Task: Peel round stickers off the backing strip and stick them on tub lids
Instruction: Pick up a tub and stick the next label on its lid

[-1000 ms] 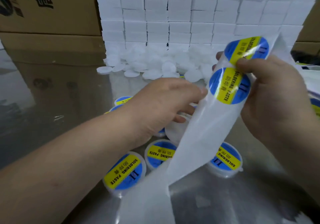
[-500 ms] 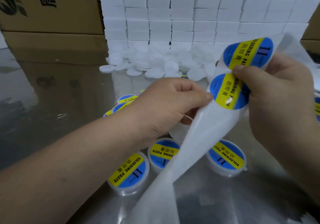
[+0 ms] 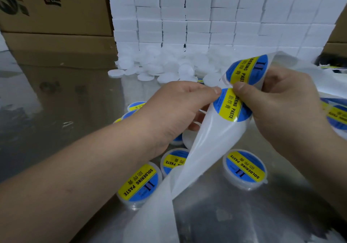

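Holding a long white strip (image 3: 204,148) up over the middle of the worktop (image 3: 56,122), with both hands close together and clamped on it. Pinching with the right hand (image 3: 281,109): thumb on the front, between two round stickers, fingers curled behind. Pinching with the left hand (image 3: 178,111) too: thumb tip right at the top left edge of the lower sticker (image 3: 231,107), fingers curled behind the strip. Cannot tell whether peeled up there or flat. With the two thumbs nearly touching. Just above the right thumb, the upper sticker (image 3: 246,70), bent back with the strip. Both blue and yellow, both on the strip. Below them only bare strip, hanging down toward the near edge.

Under the hands, near the middle: tubs with stickers on their lids. Near tub (image 3: 139,183) just under the left arm. Middle tub (image 3: 173,161) just beside it, partly behind the strip. Right tub (image 3: 245,167) on the other side of the strip. More behind the left arm, partly hidden. A white round thing (image 3: 187,139) under the left hand, mostly hidden.

At the far edge: a heap of plain lids (image 3: 169,66), with a wall of white boxes (image 3: 206,17) stacked behind. Brown boxes (image 3: 56,8) at the far left corner. More blue and yellow stickers (image 3: 336,115) at the right edge.
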Motion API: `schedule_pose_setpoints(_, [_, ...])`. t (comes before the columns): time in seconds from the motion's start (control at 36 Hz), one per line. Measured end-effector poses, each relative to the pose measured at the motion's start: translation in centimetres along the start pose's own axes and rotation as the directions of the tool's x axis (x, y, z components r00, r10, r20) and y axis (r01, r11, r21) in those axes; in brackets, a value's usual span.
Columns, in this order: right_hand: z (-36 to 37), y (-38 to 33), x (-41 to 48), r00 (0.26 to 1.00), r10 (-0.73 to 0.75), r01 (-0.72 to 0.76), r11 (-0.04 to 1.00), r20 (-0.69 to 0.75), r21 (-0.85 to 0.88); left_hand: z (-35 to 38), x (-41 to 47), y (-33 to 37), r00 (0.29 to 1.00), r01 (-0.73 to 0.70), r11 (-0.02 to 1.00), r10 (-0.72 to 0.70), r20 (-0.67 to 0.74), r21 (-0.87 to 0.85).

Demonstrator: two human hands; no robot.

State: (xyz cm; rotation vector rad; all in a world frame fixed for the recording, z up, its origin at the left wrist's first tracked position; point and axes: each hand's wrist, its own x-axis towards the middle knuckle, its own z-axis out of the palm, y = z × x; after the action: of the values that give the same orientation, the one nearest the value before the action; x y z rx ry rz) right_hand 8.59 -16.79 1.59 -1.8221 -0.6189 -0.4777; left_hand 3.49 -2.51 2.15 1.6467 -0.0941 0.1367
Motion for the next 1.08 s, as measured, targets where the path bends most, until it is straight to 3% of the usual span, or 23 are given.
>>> schedule_pose_setpoints(0.28, [0.2,-0.8,-0.7,0.988,-0.067,0.069,0.997,0.136,-0.013,-0.2,0.3,-0.3,0.999,0.049,0.998,-0.050,-0.007,-0.043])
schedule_pose_setpoints(0.5, [0.1,-1.0,-0.9,0.967,-0.101,0.114,0.992,0.235,-0.043,-0.6,0.8,-0.2,0.984,0.094,0.995,-0.092,-0.151,0.010])
schedule_pose_setpoints(0.67, [0.3,-0.8,-1.1,0.918,-0.122,0.130,0.992,0.377,0.005,-0.2,0.8,-0.4,0.993,0.044,0.998,-0.050,-0.109,-0.053])
schedule_pose_setpoints(0.89, [0.7,-0.8,-1.3,0.923,-0.127,0.066,0.982,0.364,0.175,-0.3,0.8,-0.2,0.995,0.082,0.960,-0.094,-0.030,-0.267])
schedule_pose_setpoints(0.97, [0.8,-1.1,-1.5,0.921,-0.120,0.029,0.969,0.370,0.244,-0.4,0.7,-0.2,0.993,0.084,0.969,-0.101,-0.062,-0.231])
schedule_pose_setpoints(1.08, [1.0,-0.8,-1.2,0.964,-0.118,0.057,0.967,0.237,0.249,-0.6,0.6,0.0,0.994,0.027,0.991,-0.040,-0.101,-0.129])
